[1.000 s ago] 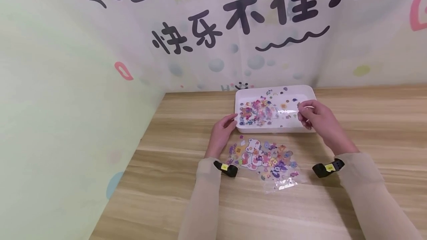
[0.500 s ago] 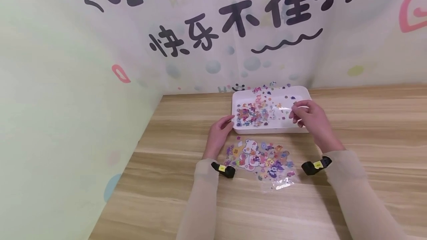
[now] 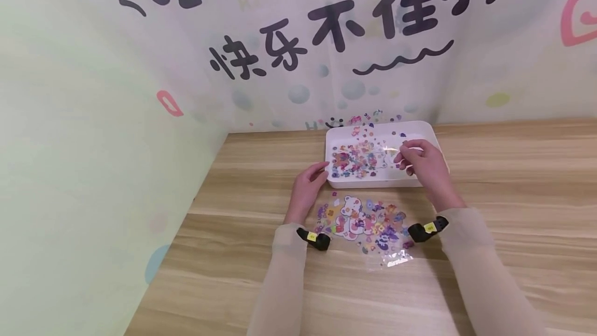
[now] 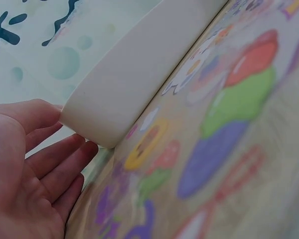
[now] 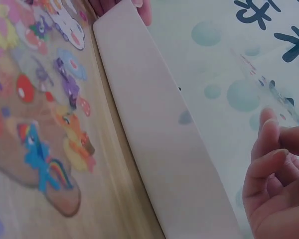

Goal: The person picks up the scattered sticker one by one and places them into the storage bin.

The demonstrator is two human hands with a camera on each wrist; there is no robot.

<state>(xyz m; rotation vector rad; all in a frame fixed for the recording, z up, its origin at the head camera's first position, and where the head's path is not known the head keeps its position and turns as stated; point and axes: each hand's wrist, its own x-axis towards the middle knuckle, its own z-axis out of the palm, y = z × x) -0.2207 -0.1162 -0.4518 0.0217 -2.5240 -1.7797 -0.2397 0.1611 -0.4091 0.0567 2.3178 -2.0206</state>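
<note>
A white tray (image 3: 368,184) stands by the back wall with many small colourful stickers (image 3: 359,159) on clear plastic showing over its left half. My left hand (image 3: 305,193) holds the tray's near left corner; in the left wrist view its thumb and fingers lie about the corner (image 4: 97,119). Over the tray's right side, my right hand (image 3: 426,167) pinches the edge of a clear sticker sheet (image 5: 269,87) between thumb and fingertip. That sheet is see-through, so its outline is hard to follow in the head view; some of its stickers show above the tray's back rim.
In front of the tray, clear plastic sheets printed with bears and other cartoon stickers (image 3: 356,222) lie on the wooden table (image 3: 224,253). A printed cloth wall (image 3: 298,25) rises right behind the tray, and a pale wall (image 3: 84,170) bounds the left side.
My right hand has moved left over the tray with the clear sticker sheet, whose stickers now show above the back rim. The left hand stays at the tray's corner.
</note>
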